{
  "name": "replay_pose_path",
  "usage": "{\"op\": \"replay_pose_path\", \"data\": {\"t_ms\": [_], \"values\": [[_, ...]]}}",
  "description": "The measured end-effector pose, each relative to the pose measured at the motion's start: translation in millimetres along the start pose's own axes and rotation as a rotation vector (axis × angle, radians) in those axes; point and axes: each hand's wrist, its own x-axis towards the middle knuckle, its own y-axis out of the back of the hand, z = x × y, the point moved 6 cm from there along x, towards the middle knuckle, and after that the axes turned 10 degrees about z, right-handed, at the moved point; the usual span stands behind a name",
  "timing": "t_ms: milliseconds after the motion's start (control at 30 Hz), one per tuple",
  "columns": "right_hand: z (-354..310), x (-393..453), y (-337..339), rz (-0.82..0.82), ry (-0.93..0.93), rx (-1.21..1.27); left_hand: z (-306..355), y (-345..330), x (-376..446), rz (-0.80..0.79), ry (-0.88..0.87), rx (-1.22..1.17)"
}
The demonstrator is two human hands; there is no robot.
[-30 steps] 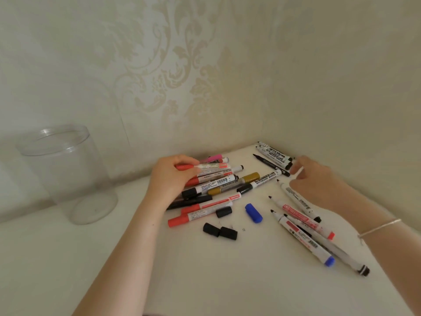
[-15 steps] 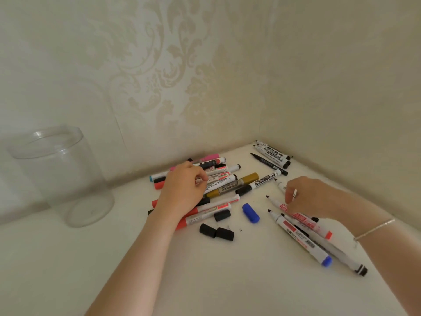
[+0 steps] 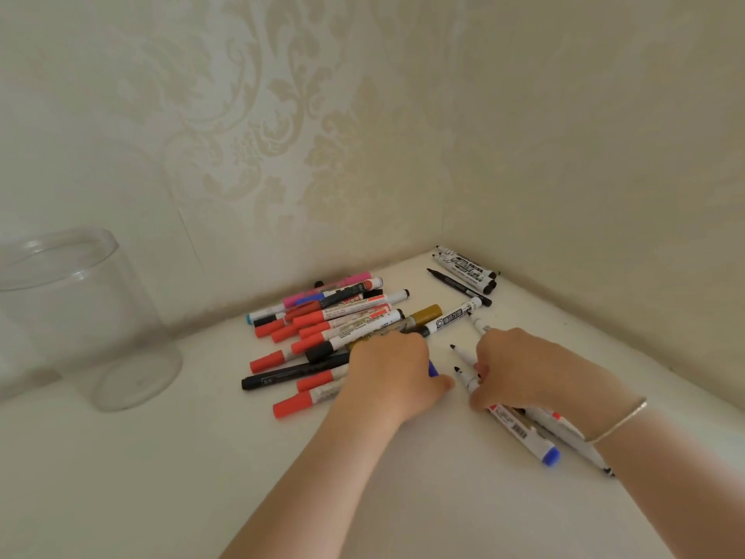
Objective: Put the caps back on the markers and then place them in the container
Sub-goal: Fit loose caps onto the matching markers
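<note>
A pile of capped markers (image 3: 334, 328), mostly red-capped, lies near the back wall. My left hand (image 3: 395, 375) rests palm-down just right of the pile, its fingers and thumb curled over the blue cap (image 3: 433, 369), which only peeks out; the black caps are hidden beneath it. My right hand (image 3: 524, 369) curls over several uncapped white markers, their black tips (image 3: 457, 369) pointing left. It grips the blue-ended marker (image 3: 524, 431), whose tail sticks out behind the wrist. The clear round container (image 3: 60, 256) stands empty and upright at far left.
More black-and-white markers (image 3: 467, 272) lie in the far corner where the two patterned walls meet. A gold marker (image 3: 427, 312) and a white one (image 3: 455, 316) lie just beyond my hands. The white tabletop (image 3: 201, 457) stretches toward me.
My left hand has left the marker pile and come down right onto the loose caps. My right hand has pulled back from the corner and closed over the uncapped markers.
</note>
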Motion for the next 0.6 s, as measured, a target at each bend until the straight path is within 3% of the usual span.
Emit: {"op": "replay_pose_path", "data": {"t_ms": [133,267,467,600], "values": [[5,3,2,0.053,-0.049,0.059,5,-4,3,0.026,0.064,-0.04],[18,4,18,0.133,-0.131,0.296,-1,0,8,0.092,0.123,-0.227],[28,3,50,0.31,-0.165,0.971,-30,5,22,0.174,0.367,-1.127],[24,3,54,0.297,-0.066,1.045,-40,4,22,0.207,0.407,-1.578]]}}
